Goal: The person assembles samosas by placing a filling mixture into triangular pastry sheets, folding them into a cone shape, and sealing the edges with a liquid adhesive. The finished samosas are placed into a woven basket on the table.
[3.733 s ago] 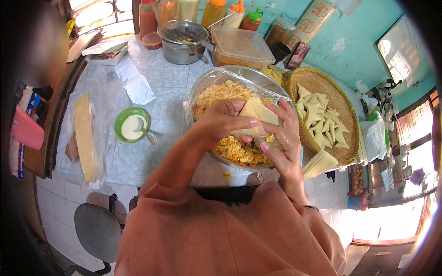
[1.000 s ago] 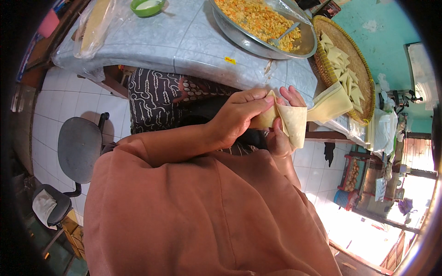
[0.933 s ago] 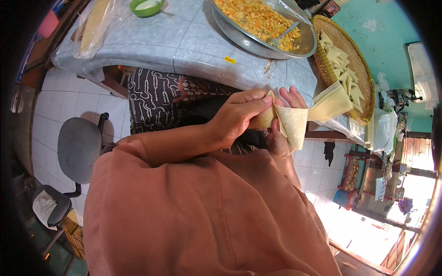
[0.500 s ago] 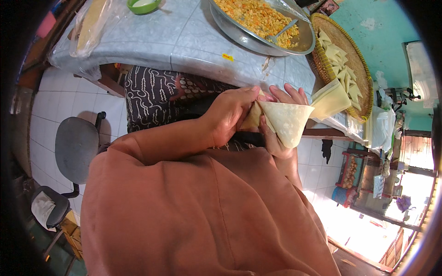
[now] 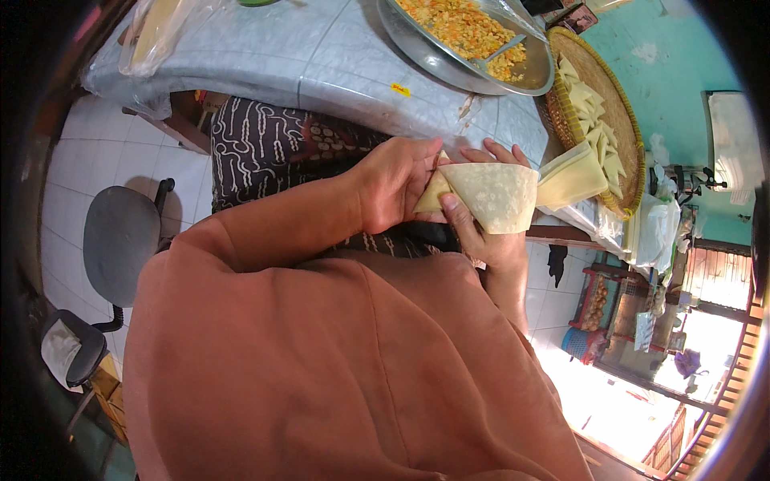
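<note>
A pale samosa wrapper (image 5: pixel 493 191) is held between my two hands at the table's near edge. Its left end is folded into a small triangle pocket, and a broad flap bends away to the right. My right hand (image 5: pixel 489 240) grips it from beneath, thumb pressed on the fold and fingers stretched out behind. My left hand (image 5: pixel 397 180) holds the left corner, its fingertips against the folded edge and partly hidden. Whether filling is inside, I cannot tell. Just right of my hands, a stack of flat wrappers (image 5: pixel 573 178) lies on the table's edge.
A metal basin (image 5: pixel 437 66) of orange-yellow filling with a spoon (image 5: pixel 501 50) stands on the covered table (image 5: pixel 337 64). Folded triangles (image 5: pixel 589 112) lie on a round woven tray (image 5: pixel 622 100) at right. A plastic-wrapped bundle (image 5: pixel 156 40) is far left; a chair (image 5: pixel 120 244) stands left.
My right thumb has come up onto the front of the fold. The triangle pocket shows more at left, and the flap's right end has turned from pointed to straight-cut. The view has shifted slightly.
</note>
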### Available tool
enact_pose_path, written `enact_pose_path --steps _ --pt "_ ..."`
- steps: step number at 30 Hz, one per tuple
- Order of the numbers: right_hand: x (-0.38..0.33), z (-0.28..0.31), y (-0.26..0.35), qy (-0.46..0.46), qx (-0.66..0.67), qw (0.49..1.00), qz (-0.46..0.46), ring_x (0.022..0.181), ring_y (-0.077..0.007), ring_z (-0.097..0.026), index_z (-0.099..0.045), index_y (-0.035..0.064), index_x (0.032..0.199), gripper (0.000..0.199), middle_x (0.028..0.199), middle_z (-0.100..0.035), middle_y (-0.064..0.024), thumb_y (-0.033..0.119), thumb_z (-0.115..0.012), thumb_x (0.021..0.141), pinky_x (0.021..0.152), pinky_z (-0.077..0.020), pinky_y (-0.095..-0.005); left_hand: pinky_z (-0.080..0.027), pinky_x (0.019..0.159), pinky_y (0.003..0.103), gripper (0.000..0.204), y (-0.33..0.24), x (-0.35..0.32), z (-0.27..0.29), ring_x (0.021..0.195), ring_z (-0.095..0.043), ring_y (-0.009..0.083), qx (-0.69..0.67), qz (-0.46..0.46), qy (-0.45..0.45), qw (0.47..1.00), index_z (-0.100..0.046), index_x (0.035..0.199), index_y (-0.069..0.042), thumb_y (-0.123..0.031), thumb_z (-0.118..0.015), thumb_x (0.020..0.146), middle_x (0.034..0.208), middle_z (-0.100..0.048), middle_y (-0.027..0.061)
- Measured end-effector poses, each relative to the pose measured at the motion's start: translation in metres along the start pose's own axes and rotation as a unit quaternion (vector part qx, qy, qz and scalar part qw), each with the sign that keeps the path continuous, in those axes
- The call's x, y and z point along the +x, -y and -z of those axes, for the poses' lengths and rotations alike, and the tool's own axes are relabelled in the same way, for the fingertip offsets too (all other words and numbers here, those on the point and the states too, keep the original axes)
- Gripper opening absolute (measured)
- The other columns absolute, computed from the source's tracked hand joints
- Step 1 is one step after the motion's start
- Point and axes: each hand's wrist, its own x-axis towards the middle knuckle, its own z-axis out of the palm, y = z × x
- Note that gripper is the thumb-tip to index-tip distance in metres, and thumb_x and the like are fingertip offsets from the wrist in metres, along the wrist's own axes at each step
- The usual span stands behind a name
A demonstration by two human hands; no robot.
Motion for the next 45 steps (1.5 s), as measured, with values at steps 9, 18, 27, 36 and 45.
enact_pose_path --steps 9,18,27,36,45 --pt "0.0 0.009 0.001 0.059 -0.019 0.998 0.017 0.113 -0.0342 -0.044 -0.065 0.0168 0.105 0.047 0.113 -0.056 -0.0094 0.038 -0.067 0.063 0.101 -0.0221 -0.0523 -0.049 0.08 0.037 0.041 -0.003 0.0 0.006 0.1 -0.056 0.0249 -0.056 0.015 0.039 0.998 -0.044 0.115 0.0 -0.033 -0.03 0.094 0.111 -0.055 0.0108" --pt "-0.011 -0.002 -0.01 -0.018 -0.024 0.999 0.017 0.111 -0.0326 -0.048 -0.062 0.0054 0.107 0.045 0.111 -0.057 -0.013 0.021 -0.06 0.065 0.101 -0.0272 -0.0463 -0.048 0.085 0.036 0.047 -0.006 0.005 0.013 0.102 -0.056 0.0226 -0.041 0.045 0.063 0.996 -0.044 0.118 -0.001 -0.039 -0.042 0.09 0.112 -0.055 0.0119" --pt "-0.025 -0.023 0.005 -0.073 0.761 0.563 -0.314 0.075 -0.0246 -0.059 -0.052 -0.0085 0.107 0.05 0.091 -0.061 -0.0201 0.033 -0.054 0.08 0.067 -0.045 -0.0307 -0.042 0.076 0.03 0.052 -0.016 0.012 0.013 0.076 -0.057 0.0198 0.113 0.055 0.077 0.989 -0.057 0.1 -0.002 -0.051 -0.046 0.085 0.083 -0.06 0.0088" --pt "-0.025 -0.015 0.028 0.013 0.749 0.562 -0.352 0.091 -0.0214 -0.057 -0.044 -0.0004 0.122 0.052 0.108 -0.056 -0.0137 0.023 -0.055 0.078 0.083 -0.043 -0.0316 -0.038 0.047 0.023 0.031 -0.01 -0.003 -0.015 0.059 -0.051 0.0094 0.305 -0.028 0.034 0.951 -0.061 0.096 -0.004 -0.032 -0.061 0.083 0.078 -0.06 0.0026" --pt "-0.016 -0.008 0.027 0.031 0.752 0.599 -0.274 0.119 -0.0171 -0.041 -0.034 0.0003 0.133 0.055 0.126 -0.047 -0.0075 0.005 -0.056 0.083 0.099 -0.0316 -0.031 -0.045 0.076 0.024 0.028 -0.015 -0.006 -0.015 0.085 -0.059 0.0124 0.341 -0.079 -0.005 0.937 -0.062 0.102 0.002 -0.022 -0.055 0.088 0.093 -0.064 0.0068"
